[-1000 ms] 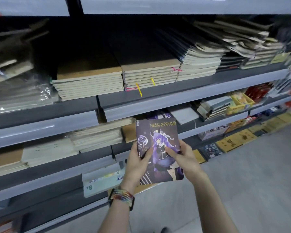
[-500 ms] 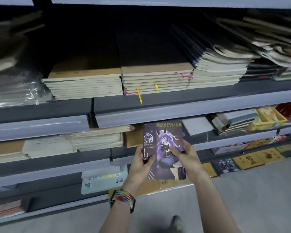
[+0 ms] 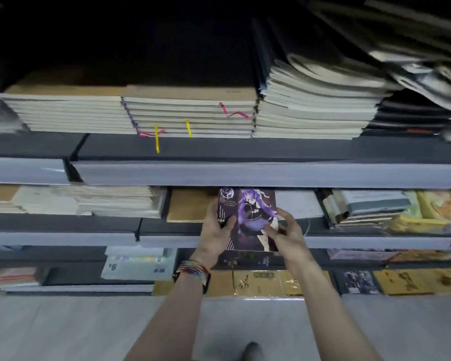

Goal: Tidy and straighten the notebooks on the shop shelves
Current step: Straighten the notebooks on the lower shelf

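Access to the middle shelf is bounded at 12 o'clock by the front lip of the upper shelf, which overlaps the top edge of the purple notebook. The slot behind that notebook is flanked at 9 o'clock by a brown notebook and at 3 o'clock by a white notebook, both just beside it. The left hand and right hand, holding the notebook at its sides, occupy the opening. Paper stacks block farther 9 o'clock; a mixed stack blocks farther 3 o'clock. Open room: the floor at 6 o'clock, and the dark gap above the upper-shelf stacks at 12 o'clock.
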`<state>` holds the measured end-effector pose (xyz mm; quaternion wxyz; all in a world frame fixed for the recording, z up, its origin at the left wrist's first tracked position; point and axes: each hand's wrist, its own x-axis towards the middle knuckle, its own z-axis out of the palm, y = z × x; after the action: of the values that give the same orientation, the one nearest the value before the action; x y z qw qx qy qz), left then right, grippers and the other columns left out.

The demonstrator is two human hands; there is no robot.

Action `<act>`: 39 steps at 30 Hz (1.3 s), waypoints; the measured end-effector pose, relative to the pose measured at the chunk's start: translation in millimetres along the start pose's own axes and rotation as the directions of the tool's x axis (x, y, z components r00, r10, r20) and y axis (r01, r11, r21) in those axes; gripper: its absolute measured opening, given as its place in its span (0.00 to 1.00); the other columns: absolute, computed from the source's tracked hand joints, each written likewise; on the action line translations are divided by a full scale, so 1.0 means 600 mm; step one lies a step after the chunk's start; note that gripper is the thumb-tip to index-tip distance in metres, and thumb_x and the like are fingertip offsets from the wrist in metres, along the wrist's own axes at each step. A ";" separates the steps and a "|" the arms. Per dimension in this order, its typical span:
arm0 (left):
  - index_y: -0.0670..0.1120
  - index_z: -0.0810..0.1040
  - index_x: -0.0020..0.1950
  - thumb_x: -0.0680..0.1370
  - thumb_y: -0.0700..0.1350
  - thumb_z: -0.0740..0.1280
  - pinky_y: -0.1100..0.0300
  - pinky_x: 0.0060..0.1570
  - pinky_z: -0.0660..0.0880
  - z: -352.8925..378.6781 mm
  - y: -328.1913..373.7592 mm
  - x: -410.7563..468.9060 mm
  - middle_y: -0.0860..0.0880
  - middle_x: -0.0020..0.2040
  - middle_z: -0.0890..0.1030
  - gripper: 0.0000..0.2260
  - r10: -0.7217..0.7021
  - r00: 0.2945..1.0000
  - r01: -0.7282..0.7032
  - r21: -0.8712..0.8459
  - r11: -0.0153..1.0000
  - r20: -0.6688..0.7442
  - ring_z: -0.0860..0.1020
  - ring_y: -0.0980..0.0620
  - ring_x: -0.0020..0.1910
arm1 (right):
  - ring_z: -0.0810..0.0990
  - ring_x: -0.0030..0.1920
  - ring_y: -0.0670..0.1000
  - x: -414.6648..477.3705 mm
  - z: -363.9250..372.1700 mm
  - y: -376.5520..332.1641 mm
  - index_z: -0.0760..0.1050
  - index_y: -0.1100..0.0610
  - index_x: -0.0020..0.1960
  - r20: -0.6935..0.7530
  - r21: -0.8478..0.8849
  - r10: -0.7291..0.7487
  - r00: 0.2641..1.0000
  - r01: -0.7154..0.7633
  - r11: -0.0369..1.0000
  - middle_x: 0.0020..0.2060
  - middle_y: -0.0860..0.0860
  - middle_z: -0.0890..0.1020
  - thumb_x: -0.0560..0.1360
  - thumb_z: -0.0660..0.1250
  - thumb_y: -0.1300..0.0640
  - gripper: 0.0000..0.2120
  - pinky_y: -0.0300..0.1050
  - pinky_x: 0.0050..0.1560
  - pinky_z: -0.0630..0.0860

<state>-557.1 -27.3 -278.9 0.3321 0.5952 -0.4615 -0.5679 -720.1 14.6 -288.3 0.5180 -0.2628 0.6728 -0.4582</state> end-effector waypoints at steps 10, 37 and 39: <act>0.46 0.74 0.67 0.83 0.36 0.58 0.62 0.51 0.75 0.024 0.026 0.047 0.47 0.63 0.79 0.14 -0.021 0.999 0.028 0.170 0.985 -0.038 0.78 0.51 0.53 | 0.79 0.52 0.50 0.071 -0.002 -0.030 0.70 0.50 0.67 -0.018 -0.008 0.017 1.000 -0.017 1.000 0.57 0.55 0.80 0.80 0.62 0.70 0.21 0.29 0.37 0.75; 0.39 0.79 0.63 0.77 0.43 0.73 0.66 0.52 0.70 -0.005 -0.002 0.174 0.45 0.60 0.80 0.16 -0.217 0.948 0.269 0.224 0.937 -0.232 0.78 0.49 0.54 | 0.78 0.39 0.47 0.159 0.030 -0.051 0.75 0.56 0.37 0.025 -0.141 0.018 1.000 -0.014 0.990 0.34 0.47 0.79 0.79 0.56 0.74 0.20 0.26 0.30 0.71; 0.40 0.78 0.65 0.77 0.41 0.72 0.68 0.53 0.68 -0.006 -0.007 0.177 0.45 0.61 0.79 0.17 -0.222 0.949 0.269 0.212 0.939 -0.222 0.78 0.49 0.59 | 0.78 0.39 0.41 0.163 0.025 -0.040 0.77 0.55 0.36 0.063 -0.148 0.016 0.998 -0.007 0.989 0.32 0.43 0.81 0.79 0.56 0.75 0.22 0.25 0.34 0.71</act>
<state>-560.4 -124.6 -321.7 0.2275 0.7367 -0.4137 -0.4841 -740.6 -82.3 -312.6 0.5210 -0.3111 0.6895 -0.3953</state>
